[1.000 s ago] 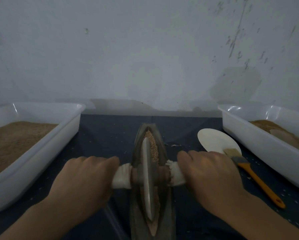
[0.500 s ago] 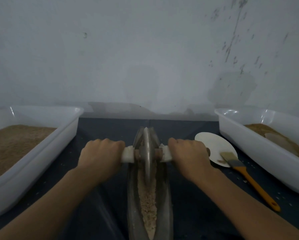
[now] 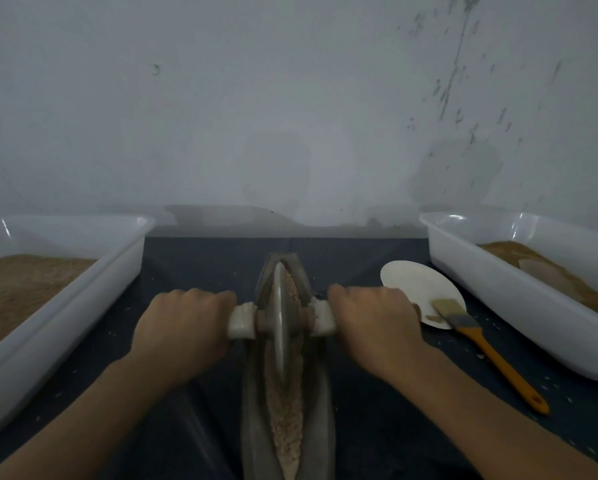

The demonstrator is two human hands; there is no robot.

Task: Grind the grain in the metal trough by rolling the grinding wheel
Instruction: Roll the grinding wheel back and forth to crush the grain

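A long, boat-shaped metal trough (image 3: 320, 420) lies on the dark table, pointing away from me. Pale crushed grain (image 3: 285, 424) fills its groove. The thin metal grinding wheel (image 3: 279, 320) stands upright in the far half of the trough. A cloth-wrapped axle handle (image 3: 242, 321) sticks out on each side. My left hand (image 3: 183, 332) is closed around the left handle. My right hand (image 3: 373, 323) is closed around the right handle. Both arms are stretched forward.
A white tub (image 3: 65, 306) of brown grain sits at the left. A second white tub (image 3: 519, 299) with brown meal sits at the right. A white dish (image 3: 419, 285) and an orange-handled brush (image 3: 491, 355) lie right of the trough. The wall stands close behind.
The wheel rolled from the near half of the trough to its far end, then came back a little toward me. Both hands kept their grip on the handles.
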